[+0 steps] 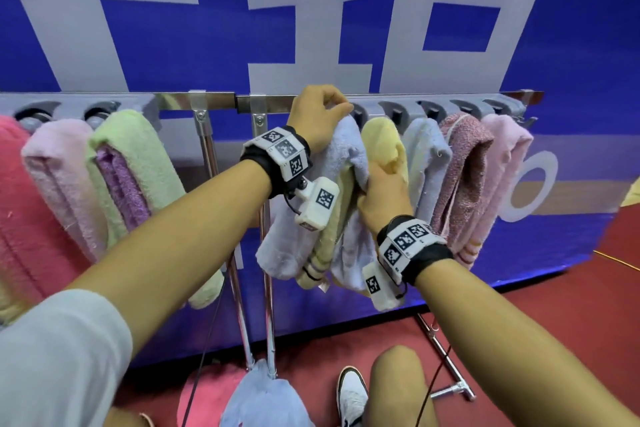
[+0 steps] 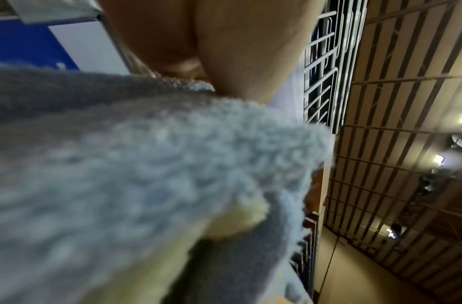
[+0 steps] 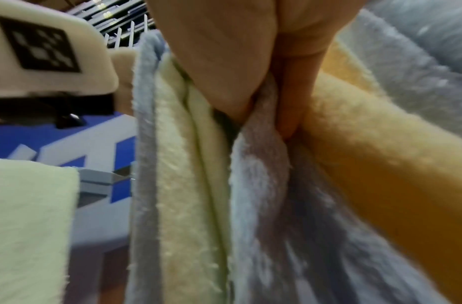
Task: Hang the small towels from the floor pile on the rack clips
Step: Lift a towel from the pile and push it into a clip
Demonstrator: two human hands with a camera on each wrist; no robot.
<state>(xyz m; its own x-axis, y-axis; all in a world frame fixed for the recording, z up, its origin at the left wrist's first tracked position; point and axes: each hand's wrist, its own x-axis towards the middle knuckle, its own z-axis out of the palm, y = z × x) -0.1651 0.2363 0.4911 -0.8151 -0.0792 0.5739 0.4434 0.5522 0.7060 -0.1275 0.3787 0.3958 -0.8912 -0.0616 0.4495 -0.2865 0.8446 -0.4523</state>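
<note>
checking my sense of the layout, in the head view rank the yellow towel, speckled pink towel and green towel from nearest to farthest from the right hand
1. yellow towel: just above the right hand, touching it.
2. speckled pink towel: further right on the rack.
3. green towel: far left, past the left arm.

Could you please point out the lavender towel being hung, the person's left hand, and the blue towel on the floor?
lavender towel (image 1: 349,149), head view, upper fold.
left hand (image 1: 313,114), head view, back of hand.
blue floor towel (image 1: 266,402), head view, middle.
</note>
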